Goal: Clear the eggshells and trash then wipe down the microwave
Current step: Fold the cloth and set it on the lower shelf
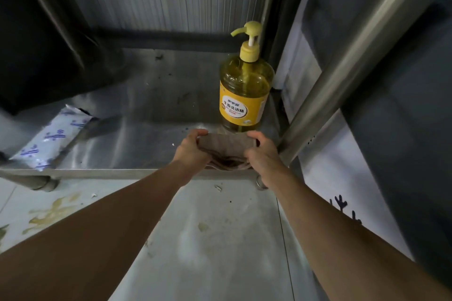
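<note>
A folded brown cloth (226,145) lies at the front edge of a low steel shelf (146,110). My left hand (192,148) grips its left end and my right hand (261,151) grips its right end. Just behind the cloth stands a yellow pump bottle of dish soap (244,85), upright. The microwave and any eggshells are out of view.
A white and blue plastic packet (52,135) lies at the shelf's left front. A dark bin (36,32) fills the left rear. A steel leg (354,56) rises at the right. The tiled floor (208,239) below has yellowish stains and small scraps.
</note>
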The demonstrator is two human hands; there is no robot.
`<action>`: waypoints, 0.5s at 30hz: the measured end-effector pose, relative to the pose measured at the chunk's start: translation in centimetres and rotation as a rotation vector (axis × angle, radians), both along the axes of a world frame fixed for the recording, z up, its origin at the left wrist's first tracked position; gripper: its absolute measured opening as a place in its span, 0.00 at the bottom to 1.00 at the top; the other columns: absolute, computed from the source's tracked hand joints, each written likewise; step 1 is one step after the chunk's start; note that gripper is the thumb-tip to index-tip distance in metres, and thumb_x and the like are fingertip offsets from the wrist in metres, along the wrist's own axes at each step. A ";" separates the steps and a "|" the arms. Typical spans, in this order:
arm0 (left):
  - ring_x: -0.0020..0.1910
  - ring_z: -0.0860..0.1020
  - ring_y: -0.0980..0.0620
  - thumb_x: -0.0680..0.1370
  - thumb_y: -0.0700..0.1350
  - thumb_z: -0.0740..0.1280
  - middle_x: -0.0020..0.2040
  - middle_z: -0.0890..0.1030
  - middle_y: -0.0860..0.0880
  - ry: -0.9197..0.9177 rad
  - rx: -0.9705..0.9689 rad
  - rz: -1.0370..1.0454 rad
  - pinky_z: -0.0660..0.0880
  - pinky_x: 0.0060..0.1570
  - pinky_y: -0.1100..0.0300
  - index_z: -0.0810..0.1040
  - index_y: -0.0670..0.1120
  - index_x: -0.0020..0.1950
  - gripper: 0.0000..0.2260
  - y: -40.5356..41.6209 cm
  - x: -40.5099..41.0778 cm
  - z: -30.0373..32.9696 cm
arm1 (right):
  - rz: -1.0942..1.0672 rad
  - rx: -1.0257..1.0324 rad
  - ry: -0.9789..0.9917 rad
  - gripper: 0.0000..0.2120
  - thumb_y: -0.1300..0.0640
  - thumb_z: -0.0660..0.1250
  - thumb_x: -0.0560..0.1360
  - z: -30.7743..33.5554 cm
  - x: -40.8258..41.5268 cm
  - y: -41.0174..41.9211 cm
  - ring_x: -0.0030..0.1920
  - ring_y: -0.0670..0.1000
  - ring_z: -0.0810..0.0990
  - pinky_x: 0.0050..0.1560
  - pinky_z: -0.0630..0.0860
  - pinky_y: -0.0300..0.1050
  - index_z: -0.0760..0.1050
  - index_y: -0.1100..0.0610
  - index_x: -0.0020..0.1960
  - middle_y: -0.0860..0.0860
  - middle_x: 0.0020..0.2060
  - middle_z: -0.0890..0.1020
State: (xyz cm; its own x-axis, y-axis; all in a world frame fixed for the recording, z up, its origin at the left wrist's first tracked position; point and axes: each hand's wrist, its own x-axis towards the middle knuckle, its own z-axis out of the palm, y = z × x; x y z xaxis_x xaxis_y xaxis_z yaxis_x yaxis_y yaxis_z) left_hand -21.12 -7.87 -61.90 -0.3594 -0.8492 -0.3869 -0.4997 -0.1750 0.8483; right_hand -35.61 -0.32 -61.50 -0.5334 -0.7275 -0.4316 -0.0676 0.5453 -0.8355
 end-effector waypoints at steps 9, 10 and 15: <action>0.50 0.75 0.48 0.74 0.43 0.70 0.56 0.78 0.48 -0.269 -0.223 -0.155 0.74 0.48 0.57 0.72 0.51 0.64 0.20 1.0 1.1 0.8 | 0.161 0.045 0.133 0.36 0.66 0.69 0.69 1.0 1.3 1.2 0.71 0.57 0.63 0.65 0.71 0.54 0.59 0.52 0.73 0.51 0.71 0.62; 0.49 0.74 0.48 0.73 0.42 0.70 0.56 0.77 0.47 -0.271 -0.196 -0.148 0.74 0.48 0.56 0.71 0.50 0.65 0.21 1.3 1.5 1.8 | 0.173 0.049 0.146 0.37 0.66 0.71 0.68 2.0 1.6 1.7 0.69 0.56 0.65 0.65 0.72 0.52 0.60 0.53 0.72 0.52 0.69 0.64; 0.60 0.74 0.43 0.72 0.37 0.71 0.64 0.74 0.44 -0.313 -0.105 -0.163 0.75 0.57 0.51 0.65 0.50 0.70 0.29 4.1 4.0 8.0 | 0.200 0.133 0.138 0.40 0.62 0.73 0.67 8.6 3.2 5.1 0.70 0.56 0.63 0.67 0.69 0.56 0.58 0.51 0.73 0.51 0.71 0.63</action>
